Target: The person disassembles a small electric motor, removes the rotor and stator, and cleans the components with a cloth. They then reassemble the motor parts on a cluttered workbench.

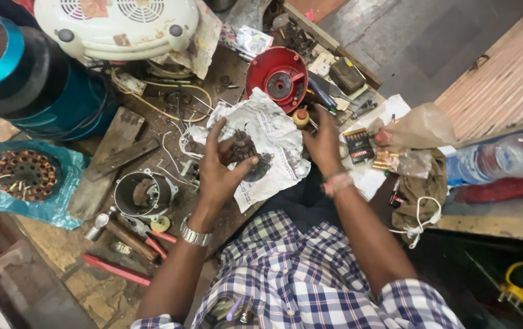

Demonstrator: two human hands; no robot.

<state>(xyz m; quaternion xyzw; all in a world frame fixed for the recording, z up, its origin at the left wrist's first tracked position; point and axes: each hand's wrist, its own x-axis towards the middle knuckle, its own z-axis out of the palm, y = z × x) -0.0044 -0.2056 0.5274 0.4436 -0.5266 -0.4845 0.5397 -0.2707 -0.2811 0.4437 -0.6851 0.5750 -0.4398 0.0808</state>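
Checked shirt sleeves (310, 286) lead out to both hands over a crumpled paper sheet (270, 137) on the cluttered workbench (109, 286). Left hand (219, 170) is clamped on a small dark motor part (243, 149), held above the paper. Right hand (322, 143) rests on the paper's right edge, fingers loosely curled; whether it grips anything cannot be told.

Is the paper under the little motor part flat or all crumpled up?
Crumpled. The white paper is full of creases and lies spread on the bench, its edges bent up. The left hand holds the dark motor part over it.
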